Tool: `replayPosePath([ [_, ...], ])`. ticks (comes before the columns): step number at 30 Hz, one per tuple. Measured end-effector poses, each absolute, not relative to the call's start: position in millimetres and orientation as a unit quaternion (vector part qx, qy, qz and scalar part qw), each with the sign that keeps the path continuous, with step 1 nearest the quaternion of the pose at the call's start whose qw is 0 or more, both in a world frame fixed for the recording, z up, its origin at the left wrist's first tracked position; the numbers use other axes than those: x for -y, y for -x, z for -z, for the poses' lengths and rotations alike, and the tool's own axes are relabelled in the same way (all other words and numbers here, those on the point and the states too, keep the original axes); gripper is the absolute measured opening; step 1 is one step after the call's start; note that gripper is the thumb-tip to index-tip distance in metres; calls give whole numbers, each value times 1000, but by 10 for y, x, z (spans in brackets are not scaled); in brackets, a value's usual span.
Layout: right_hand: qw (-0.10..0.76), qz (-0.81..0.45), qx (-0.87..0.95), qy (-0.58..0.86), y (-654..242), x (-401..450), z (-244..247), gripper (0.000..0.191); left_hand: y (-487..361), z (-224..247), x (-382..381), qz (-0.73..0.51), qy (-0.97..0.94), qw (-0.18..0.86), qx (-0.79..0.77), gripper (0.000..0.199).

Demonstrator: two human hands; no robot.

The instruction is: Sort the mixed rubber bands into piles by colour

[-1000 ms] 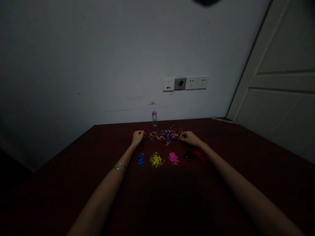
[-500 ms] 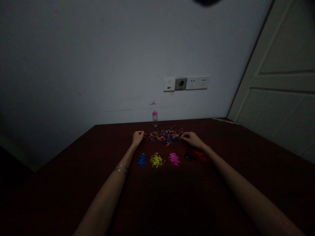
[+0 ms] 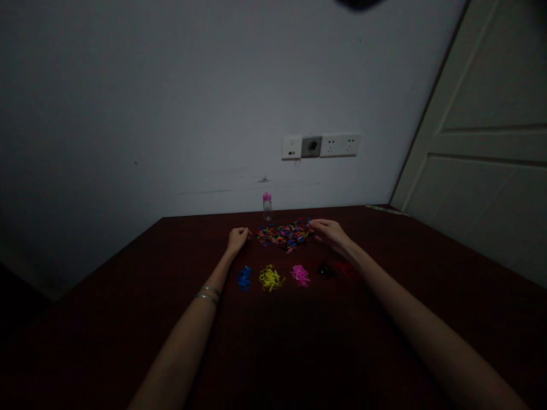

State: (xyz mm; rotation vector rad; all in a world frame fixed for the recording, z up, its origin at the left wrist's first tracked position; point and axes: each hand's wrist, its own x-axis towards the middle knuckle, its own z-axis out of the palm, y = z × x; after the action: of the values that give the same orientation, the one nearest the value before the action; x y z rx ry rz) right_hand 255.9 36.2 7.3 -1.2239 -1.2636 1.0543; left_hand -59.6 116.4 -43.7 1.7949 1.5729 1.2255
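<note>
A mixed pile of small multicoloured rubber bands (image 3: 284,234) lies on the dark red-brown table (image 3: 179,250). Left of it, my left hand (image 3: 238,237) rests on the tabletop with fingers curled together; whatever they may hold is too small to make out. At the pile's right edge, my right hand (image 3: 331,232) pinches a small blue rubber band (image 3: 308,220) at its fingertips. Closer to me is a row of sorted heaps: blue bands (image 3: 244,278), yellow bands (image 3: 270,278), pink bands (image 3: 300,275), black bands (image 3: 325,270) and dim red bands (image 3: 347,270), partly beside my right forearm.
A clear bottle with a pink top (image 3: 267,207) stands behind the pile, near the wall (image 3: 192,114). Wall sockets (image 3: 339,146) sit above the table. A pale door (image 3: 482,142) is at right, and a flat thin strip (image 3: 387,210) lies at the back right edge.
My right hand has moved slightly up and away from me along the pile's right edge, and a blue band now shows at its fingertips. My left hand stays in place; the view shifts slightly.
</note>
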Motion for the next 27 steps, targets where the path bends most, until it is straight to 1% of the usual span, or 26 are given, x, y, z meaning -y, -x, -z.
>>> replayPosePath([
  [2, 503, -433, 544, 513, -2466, -333, -87, 25, 589, 439, -1165, -442, -652, 227, -573, 34],
  [4, 472, -397, 604, 505, -2332, -304, -77, 21, 583, 439, -1166, -439, -652, 225, -576, 34],
  [9, 414, -256, 782, 390, -1782, -104, -9, 8, 571, 420, -1146, -436, -655, 221, -576, 33],
  [14, 363, -196, 843, 347, -1266, 218, 79, 7, 558, 402, -1114, -446, -660, 224, -561, 34],
  [18, 324, -182, 864, 341, -1167, 329, 127, 17, 559, 402, -1110, -446, -662, 227, -558, 34],
  [20, 322, -177, 866, 338, -1214, 307, 110, 19, 560, 404, -1113, -443, -661, 221, -564, 33],
  [22, 335, -171, 863, 338, -1311, 236, 64, 17, 559, 407, -1120, -438, -662, 213, -570, 33],
  [27, 408, -157, 811, 389, -1770, -70, -91, 15, 552, 409, -1131, -432, -661, 208, -578, 34],
])
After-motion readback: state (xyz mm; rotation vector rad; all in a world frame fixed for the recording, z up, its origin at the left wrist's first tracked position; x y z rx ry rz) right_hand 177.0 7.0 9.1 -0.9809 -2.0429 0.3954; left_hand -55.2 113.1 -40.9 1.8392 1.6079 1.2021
